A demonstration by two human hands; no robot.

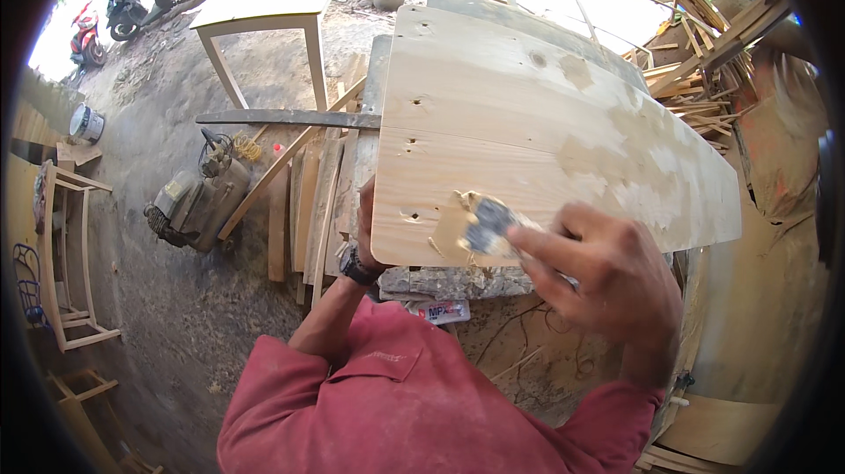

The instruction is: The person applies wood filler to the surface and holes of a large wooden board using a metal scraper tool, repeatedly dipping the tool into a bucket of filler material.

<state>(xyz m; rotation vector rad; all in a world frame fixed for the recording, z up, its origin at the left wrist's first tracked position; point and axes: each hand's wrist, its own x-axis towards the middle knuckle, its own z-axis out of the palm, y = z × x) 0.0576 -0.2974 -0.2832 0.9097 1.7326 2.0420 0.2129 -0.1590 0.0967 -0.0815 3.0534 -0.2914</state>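
Note:
A pale wooden board (475,122) with a rounded outer edge lies in front of me, with several small dark holes near its left side. Patches of tan filler (634,135) cover much of its right part. My right hand (603,267) is closed round a putty knife (488,226), whose dark blade, smeared with filler, meets the board near its front left corner. Fresh filler (451,229) is spread beside the blade. At the board's left edge, my left hand (367,229) grips the side, its fingers partly hidden by the board.
Under the board stands a worn work surface (466,282), with a white packet (440,311) below its near edge. A grey bar (290,118) juts out leftward. An air compressor (201,197), timber planks (304,210) and a pale table (264,12) stand left; scrap wood (695,78) is piled right.

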